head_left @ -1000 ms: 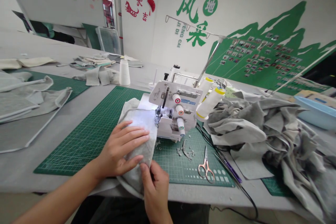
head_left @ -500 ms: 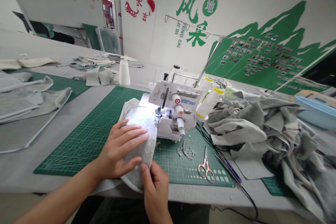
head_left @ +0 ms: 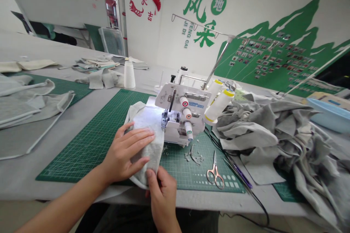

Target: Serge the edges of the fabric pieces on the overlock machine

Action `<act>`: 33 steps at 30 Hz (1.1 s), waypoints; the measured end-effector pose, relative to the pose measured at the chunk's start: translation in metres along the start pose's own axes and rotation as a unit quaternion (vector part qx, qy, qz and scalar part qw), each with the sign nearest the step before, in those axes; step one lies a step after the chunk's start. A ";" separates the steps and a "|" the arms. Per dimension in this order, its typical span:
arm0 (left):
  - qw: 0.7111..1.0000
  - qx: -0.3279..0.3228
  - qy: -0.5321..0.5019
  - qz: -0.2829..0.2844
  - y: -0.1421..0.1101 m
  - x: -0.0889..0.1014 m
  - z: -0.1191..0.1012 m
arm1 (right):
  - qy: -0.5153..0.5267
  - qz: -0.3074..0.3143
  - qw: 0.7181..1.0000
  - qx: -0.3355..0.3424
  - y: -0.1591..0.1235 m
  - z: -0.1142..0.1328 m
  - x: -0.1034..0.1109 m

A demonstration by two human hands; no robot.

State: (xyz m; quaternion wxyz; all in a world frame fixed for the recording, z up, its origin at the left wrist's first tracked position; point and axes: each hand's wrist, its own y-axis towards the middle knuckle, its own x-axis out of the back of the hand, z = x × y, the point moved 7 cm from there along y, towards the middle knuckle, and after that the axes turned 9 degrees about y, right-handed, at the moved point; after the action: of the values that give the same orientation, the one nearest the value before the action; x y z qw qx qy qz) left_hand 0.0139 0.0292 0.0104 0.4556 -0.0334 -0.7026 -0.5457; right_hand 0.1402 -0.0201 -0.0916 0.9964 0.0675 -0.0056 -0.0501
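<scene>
Left hand: the left hand [head_left: 127, 149] is pressing flat on the grey fabric piece [head_left: 146, 142], its grip open and its fingers spread.

Right hand: the right hand [head_left: 162, 198] is pinching the near edge of that piece, its grip closed on the folded cloth.

Fabric: the piece is lying folded on the green cutting mat [head_left: 82, 142], its right edge sitting just beside the presser foot [head_left: 164, 120] of the white overlock machine [head_left: 180, 114].

Right of the machine: two yellow-capped thread cones [head_left: 219, 105] are leaning on the far side, while gold scissors [head_left: 215, 174] and fabric trimmings [head_left: 194, 154] are lying on the mat's near right part.

Rest of the desk: a large heap of crumpled grey fabric [head_left: 262, 127] is sitting on the right, a pale blue tub [head_left: 328, 114] is standing beyond it, and a white thread cone [head_left: 129, 75] is standing far left of the machine on the grey desk [head_left: 82, 116].
</scene>
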 end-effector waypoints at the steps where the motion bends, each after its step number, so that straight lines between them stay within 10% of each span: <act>1: 1.000 0.003 0.004 0.002 0.000 -0.001 0.000 | -0.002 0.000 1.000 0.000 0.000 0.001 0.000; 33: 1.000 -0.007 0.016 -0.008 0.002 0.002 -0.006 | 0.018 0.015 1.000 0.001 0.003 0.009 -0.003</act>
State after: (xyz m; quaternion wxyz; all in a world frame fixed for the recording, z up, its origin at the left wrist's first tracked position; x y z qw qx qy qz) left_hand 0.0177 0.0244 0.0131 0.4622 -0.0218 -0.6917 -0.5545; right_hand 0.1375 -0.0180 -0.0827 0.9970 0.0693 0.0112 -0.0338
